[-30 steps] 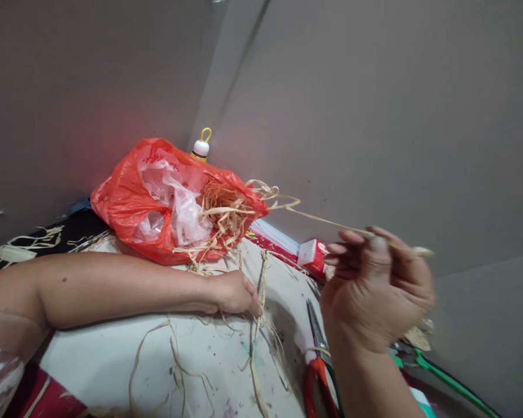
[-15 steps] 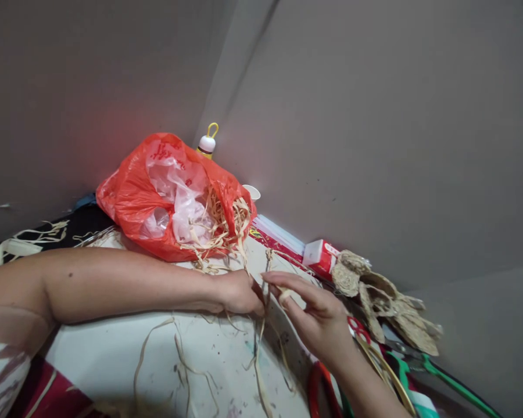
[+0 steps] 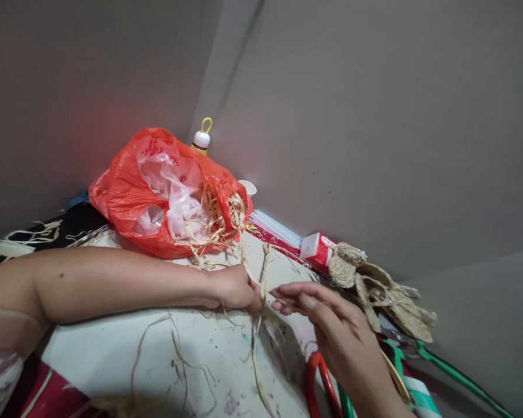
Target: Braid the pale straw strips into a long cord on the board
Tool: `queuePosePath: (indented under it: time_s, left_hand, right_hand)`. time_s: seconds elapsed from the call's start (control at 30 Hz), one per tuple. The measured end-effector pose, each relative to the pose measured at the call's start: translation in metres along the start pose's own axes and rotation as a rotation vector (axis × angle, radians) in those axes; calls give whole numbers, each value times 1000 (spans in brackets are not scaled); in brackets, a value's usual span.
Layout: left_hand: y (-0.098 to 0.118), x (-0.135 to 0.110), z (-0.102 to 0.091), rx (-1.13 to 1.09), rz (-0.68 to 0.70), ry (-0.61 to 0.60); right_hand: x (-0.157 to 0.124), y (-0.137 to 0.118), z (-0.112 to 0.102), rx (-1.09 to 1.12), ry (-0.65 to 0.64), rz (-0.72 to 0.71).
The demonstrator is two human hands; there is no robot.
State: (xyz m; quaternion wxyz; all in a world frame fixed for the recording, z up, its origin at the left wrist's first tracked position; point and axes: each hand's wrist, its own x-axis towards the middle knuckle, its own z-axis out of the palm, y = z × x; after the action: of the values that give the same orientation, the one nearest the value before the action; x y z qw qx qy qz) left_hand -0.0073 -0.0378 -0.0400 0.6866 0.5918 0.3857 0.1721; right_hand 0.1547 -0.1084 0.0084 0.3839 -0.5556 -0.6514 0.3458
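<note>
My left hand rests on a stained white board, its fingers closed round pale raffia strands that run up toward an orange plastic bag. My right hand reaches in from the right, fingertips pinched on the same strands just beside the left hand. More loose raffia trails over the board toward me. The bag holds clear plastic and a tangle of raffia spilling from its mouth.
Woven raffia pieces lie at the right beside a red and white box. Red-handled and green-handled tools sit under my right wrist. A white bottle with a yellow loop stands behind the bag. Grey walls meet in a corner behind.
My right hand has come down from a raised position where it pulled a strand taut, and now meets the left hand at the strands. The left arm has stayed put.
</note>
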Motion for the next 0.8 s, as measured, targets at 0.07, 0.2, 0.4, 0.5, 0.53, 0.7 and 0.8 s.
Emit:
queuePosePath:
  time_s: [0.07,0.2,0.4,0.5,0.53,0.7,0.8]
  left_hand:
    - [-1,0,0,-19,21,-21]
    - [-1,0,0,-45,49,-54]
    - [-2,2,2,-107,150,-80]
    - [-2,3,2,-125,176,-103]
    - [-2,4,1,-126,181,-107]
    - [-2,5,0,-106,193,-74]
    - [-1,2,0,-103,161,-93]
  right_hand:
    - [12,7,9,32,41,122]
    - [32,11,26,44,37,137]
    - [44,-4,29,-141,258,-83]
    - [60,-10,34,-104,245,-54]
    - [67,-10,37,-101,224,-19]
    - [95,-9,53,-72,87,109]
    - [93,-11,47,-13,67,154]
